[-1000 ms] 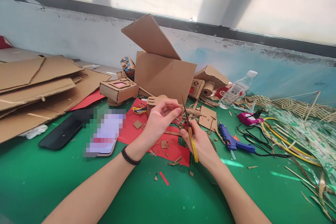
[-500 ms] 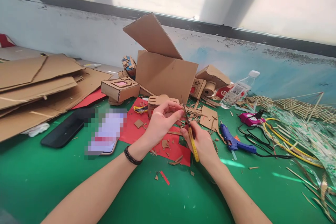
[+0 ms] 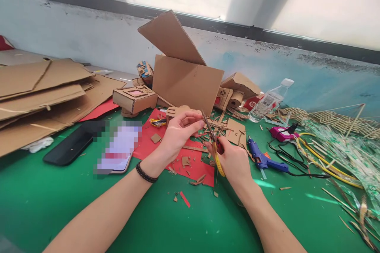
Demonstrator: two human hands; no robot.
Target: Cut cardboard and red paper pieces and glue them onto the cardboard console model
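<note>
My right hand [image 3: 234, 161] is closed round yellow-handled scissors [image 3: 214, 143], whose blades point up and left toward my left fingertips. My left hand [image 3: 178, 134], a black bead bracelet on its wrist, pinches something small that I cannot make out, right at the blade tips. Both hands hover over a red paper sheet [image 3: 194, 166] strewn with cardboard scraps on the green table [image 3: 89, 205]. A small cardboard model [image 3: 178, 111] stands just behind my left hand.
Flat cardboard sheets [image 3: 41, 99] are stacked at the left. Near them lie a black phone [image 3: 69, 146] and a second phone [image 3: 118, 152]. A folded cardboard box [image 3: 184, 75] stands behind. A blue glue gun [image 3: 261, 158], a water bottle [image 3: 268, 101], cables and bamboo sticks fill the right.
The scissors have tilted left, their tips now closer to my left fingertips. My right hand has shifted slightly right. My left hand stays in its pinch.
</note>
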